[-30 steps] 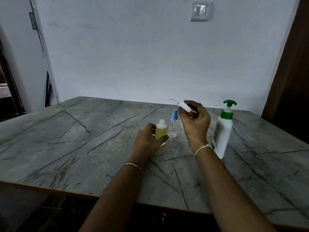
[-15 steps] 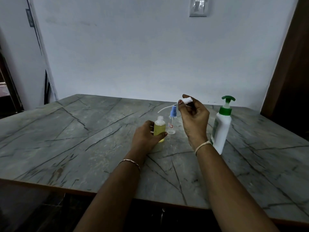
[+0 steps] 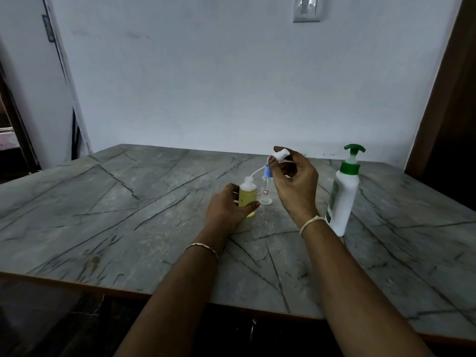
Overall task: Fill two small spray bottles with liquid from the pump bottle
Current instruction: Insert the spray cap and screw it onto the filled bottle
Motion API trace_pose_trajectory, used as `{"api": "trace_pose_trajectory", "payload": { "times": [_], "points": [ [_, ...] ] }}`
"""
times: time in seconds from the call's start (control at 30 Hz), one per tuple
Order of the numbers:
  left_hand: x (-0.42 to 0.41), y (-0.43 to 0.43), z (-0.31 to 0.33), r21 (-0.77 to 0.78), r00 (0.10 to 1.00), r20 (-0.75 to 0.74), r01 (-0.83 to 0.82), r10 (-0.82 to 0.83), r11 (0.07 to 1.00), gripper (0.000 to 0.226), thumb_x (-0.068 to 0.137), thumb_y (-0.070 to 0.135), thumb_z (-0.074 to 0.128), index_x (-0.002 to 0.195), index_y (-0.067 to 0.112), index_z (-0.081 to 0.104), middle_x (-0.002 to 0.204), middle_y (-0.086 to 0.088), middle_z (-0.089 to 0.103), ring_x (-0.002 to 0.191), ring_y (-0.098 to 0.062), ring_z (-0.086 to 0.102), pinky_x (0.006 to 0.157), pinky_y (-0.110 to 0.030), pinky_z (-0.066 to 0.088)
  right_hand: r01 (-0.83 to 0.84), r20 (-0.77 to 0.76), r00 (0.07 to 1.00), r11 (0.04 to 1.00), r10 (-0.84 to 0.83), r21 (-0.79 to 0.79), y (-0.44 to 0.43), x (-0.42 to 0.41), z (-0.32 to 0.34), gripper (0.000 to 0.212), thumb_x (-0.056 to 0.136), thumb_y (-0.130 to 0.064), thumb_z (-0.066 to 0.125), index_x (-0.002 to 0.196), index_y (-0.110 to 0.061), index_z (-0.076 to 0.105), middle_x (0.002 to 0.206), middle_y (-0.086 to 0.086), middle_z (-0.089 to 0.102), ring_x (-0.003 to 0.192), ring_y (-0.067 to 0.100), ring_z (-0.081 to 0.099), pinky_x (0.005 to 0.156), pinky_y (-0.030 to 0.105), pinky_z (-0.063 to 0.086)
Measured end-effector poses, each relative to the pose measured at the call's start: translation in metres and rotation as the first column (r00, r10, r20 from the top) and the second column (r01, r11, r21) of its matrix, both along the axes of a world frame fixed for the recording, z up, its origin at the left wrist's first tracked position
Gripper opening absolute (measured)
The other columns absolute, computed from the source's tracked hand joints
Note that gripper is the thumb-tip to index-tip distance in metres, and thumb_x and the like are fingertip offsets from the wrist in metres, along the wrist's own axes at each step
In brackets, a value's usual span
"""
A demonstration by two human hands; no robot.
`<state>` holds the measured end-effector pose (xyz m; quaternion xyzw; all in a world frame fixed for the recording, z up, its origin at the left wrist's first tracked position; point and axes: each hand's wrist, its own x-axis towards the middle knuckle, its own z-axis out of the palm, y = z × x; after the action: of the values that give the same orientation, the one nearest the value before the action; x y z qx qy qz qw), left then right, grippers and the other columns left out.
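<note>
My left hand [image 3: 226, 208] grips a small clear bottle [image 3: 247, 195] filled with yellow liquid, standing uncapped on the table. My right hand [image 3: 293, 186] pinches a white spray cap [image 3: 280, 154] above and to the right of it. The cap's thin white tube [image 3: 255, 172] curves down to the open neck of the yellow bottle. Just behind stands a second small clear bottle [image 3: 265, 193] with a blue spray top, partly hidden by my right hand. A white pump bottle [image 3: 342, 197] with a green pump stands upright to the right of my right wrist.
The grey marble table [image 3: 128, 210] stretches left and right of the bottles, its front edge near me. A white wall with a switch plate [image 3: 306, 9] rises behind. A dark wooden frame [image 3: 448, 99] stands at the right.
My right hand has turned the white cap so its tube swings down toward the yellow bottle's neck. My left hand keeps hold of the bottle. The camera view has shifted slightly.
</note>
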<state>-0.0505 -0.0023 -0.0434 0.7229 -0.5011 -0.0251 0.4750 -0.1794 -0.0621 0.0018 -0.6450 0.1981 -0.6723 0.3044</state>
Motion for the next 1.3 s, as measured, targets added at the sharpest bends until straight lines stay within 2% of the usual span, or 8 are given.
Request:
{"api": "trace_pose_trajectory", "payload": {
  "times": [0.27,0.43,0.6,0.8,1.0,1.1,1.2,1.3],
  "points": [
    [0.001,-0.001,-0.001,0.009,1.0,0.004,-0.003,0.003,1.0,0.058,0.069,0.049,0.078,0.114,0.019,0.056,0.108,0.001,0.067,0.091,-0.013,0.063,0.077,-0.03,0.053,0.008,-0.047,0.999,1.0,-0.008,-0.014,-0.004,0.003,-0.005,0.025,0.087,-0.016,0.068,0.112,-0.016,0.068,0.098,0.004,0.068,0.082,0.005,0.063,0.068,0.011,0.048],
    [0.001,-0.001,-0.001,0.018,1.0,0.026,-0.008,0.007,1.0,0.057,0.07,0.048,0.077,0.116,0.021,0.055,0.109,0.003,0.067,0.093,-0.013,0.062,0.079,-0.034,0.053,-0.041,-0.169,0.985,0.998,0.033,-0.045,-0.006,0.011,-0.01,0.04,0.084,-0.019,0.073,0.121,-0.021,0.059,0.095,-0.004,0.068,0.086,0.008,0.065,0.079,0.024,0.053],
    [0.0,-0.003,-0.002,0.024,0.999,0.034,-0.004,0.003,1.0,0.055,0.071,0.048,0.076,0.114,0.023,0.055,0.107,0.005,0.067,0.092,-0.013,0.063,0.078,-0.033,0.053,-0.028,-0.275,0.961,0.999,0.022,-0.018,-0.011,0.015,-0.013,0.028,0.084,-0.025,0.072,0.11,-0.02,0.063,0.098,-0.01,0.068,0.091,0.001,0.063,0.081,0.026,0.053],
    [-0.001,-0.001,-0.001,0.033,0.998,0.064,0.024,-0.026,0.999,0.053,0.072,0.049,0.074,0.113,0.022,0.055,0.105,0.005,0.066,0.091,-0.014,0.063,0.076,-0.033,0.054,-0.063,-0.388,0.919,0.998,0.07,0.029,-0.016,0.021,-0.016,0.022,0.088,-0.027,0.067,0.11,-0.022,0.066,0.095,-0.01,0.067,0.091,0.0,0.062,0.081,0.028,0.054],
    [0.0,-0.003,-0.001,0.034,0.998,0.045,0.031,-0.033,0.999,0.053,0.07,0.051,0.075,0.112,0.023,0.057,0.104,0.007,0.067,0.092,-0.012,0.064,0.079,-0.034,0.054,-0.034,-0.358,0.932,0.998,0.054,0.06,-0.016,0.021,-0.014,0.02,0.08,-0.023,0.076,0.098,-0.02,0.07,0.082,-0.016,0.065,0.075,-0.008,0.06,0.068,0.009,0.048],
    [-0.002,-0.003,0.0,0.002,0.996,0.084,0.027,-0.027,1.0,0.059,0.071,0.051,0.075,0.118,0.023,0.056,0.109,0.005,0.067,0.096,-0.014,0.064,0.079,-0.032,0.053,-0.026,-0.363,0.93,0.998,0.048,0.064,-0.016,0.019,-0.014,0.016,0.078,-0.026,0.078,0.091,-0.023,0.07,0.078,-0.018,0.065,0.073,-0.003,0.062,0.066,0.012,0.049],
    [-0.002,-0.003,0.004,-0.013,0.995,0.095,0.03,-0.029,0.999,0.058,0.071,0.053,0.074,0.119,0.024,0.058,0.108,0.004,0.068,0.095,-0.016,0.065,0.081,-0.037,0.054,-0.054,-0.36,0.929,0.994,0.084,0.092,-0.016,0.018,-0.014,0.019,0.08,-0.023,0.076,0.098,-0.018,0.07,0.08,-0.015,0.065,0.076,-0.006,0.06,0.066,0.009,0.045],
    [-0.002,-0.006,0.005,-0.033,0.997,0.012,0.079,-0.079,0.996,0.053,0.072,0.05,0.075,0.115,0.023,0.061,0.103,0.004,0.071,0.091,-0.012,0.067,0.081,-0.037,0.056,-0.112,-0.352,0.924,0.986,0.149,0.125,-0.016,0.018,-0.013,0.024,0.084,-0.019,0.072,0.107,-0.023,0.063,0.091,-0.009,0.067,0.085,-0.005,0.06,0.068,0.006,0.043]
  ]
}}
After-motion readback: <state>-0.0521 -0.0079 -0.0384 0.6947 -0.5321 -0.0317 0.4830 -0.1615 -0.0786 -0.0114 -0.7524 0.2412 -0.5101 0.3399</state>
